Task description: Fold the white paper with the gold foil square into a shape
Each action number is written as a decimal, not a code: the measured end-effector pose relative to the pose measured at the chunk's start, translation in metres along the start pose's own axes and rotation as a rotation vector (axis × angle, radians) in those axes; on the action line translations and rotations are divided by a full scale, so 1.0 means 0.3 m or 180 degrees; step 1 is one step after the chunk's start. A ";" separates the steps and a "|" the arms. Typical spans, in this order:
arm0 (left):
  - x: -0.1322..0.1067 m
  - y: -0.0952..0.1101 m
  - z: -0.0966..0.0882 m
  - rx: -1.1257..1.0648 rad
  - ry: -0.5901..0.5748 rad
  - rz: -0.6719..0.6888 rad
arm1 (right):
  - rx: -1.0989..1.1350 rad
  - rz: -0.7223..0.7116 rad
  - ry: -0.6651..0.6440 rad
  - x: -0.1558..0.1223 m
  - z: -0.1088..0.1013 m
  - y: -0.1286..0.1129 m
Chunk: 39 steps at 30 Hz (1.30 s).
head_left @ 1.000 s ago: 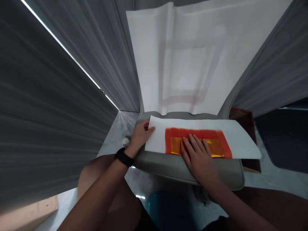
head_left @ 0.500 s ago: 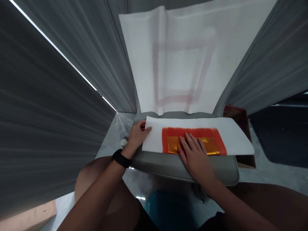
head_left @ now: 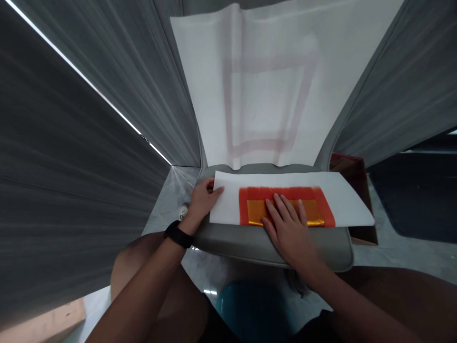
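Note:
A white paper sheet (head_left: pixel 342 200) lies across a grey padded seat cushion (head_left: pixel 271 248), and on it is a red-orange painted rectangle (head_left: pixel 285 193). A piece of gold foil (head_left: pixel 255 213) rests on the lower part of that rectangle. My right hand (head_left: pixel 288 224) lies flat on the foil with its fingers apart, covering its middle. At the sheet's left edge, my left hand (head_left: pixel 204 199) pinches the paper, its fingers partly hidden beneath. A black watch (head_left: pixel 177 234) circles that wrist.
A large white sheet (head_left: pixel 271 95) with a faint pink rectangular mark stands behind the cushion, between grey curtains (head_left: pixel 89 143). A dark red box (head_left: pixel 348 174) sits behind the paper's right end. A small round white object (head_left: pixel 183 211) lies on the floor, left of the cushion.
The whole scene has shifted slightly left and up in view. My hands stay at the same places on the paper and foil.

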State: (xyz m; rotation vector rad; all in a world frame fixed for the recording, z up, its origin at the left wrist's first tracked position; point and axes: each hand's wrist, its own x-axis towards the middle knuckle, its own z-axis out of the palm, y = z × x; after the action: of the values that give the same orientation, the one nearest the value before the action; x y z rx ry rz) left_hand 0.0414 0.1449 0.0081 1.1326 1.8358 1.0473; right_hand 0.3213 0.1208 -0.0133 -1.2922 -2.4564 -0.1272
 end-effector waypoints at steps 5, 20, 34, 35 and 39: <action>0.000 -0.004 -0.001 0.0038 0.0017 0.0049 | 0.0048 -0.0054 0.0041 0.009 -0.022 -0.014; 0.001 -0.008 -0.003 -0.0027 0.0001 0.0056 | 0.0057 -0.0061 -0.0101 0.001 -0.006 -0.008; 0.006 -0.024 0.002 -0.0073 -0.0028 0.0091 | 0.0102 -0.0031 -0.0090 0.003 0.006 0.005; 0.006 -0.025 0.002 -0.0069 -0.0030 0.0089 | 0.0105 -0.0027 -0.0096 0.004 0.006 0.005; 0.009 -0.027 0.001 -0.0051 -0.0024 0.0111 | 0.0139 0.0000 -0.0135 0.005 0.008 0.005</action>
State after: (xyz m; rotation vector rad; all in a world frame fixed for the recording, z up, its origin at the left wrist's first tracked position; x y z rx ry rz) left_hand 0.0379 0.1452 0.0002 1.1614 1.8047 1.0740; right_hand 0.3211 0.1233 -0.0152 -1.2893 -2.4803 -0.0465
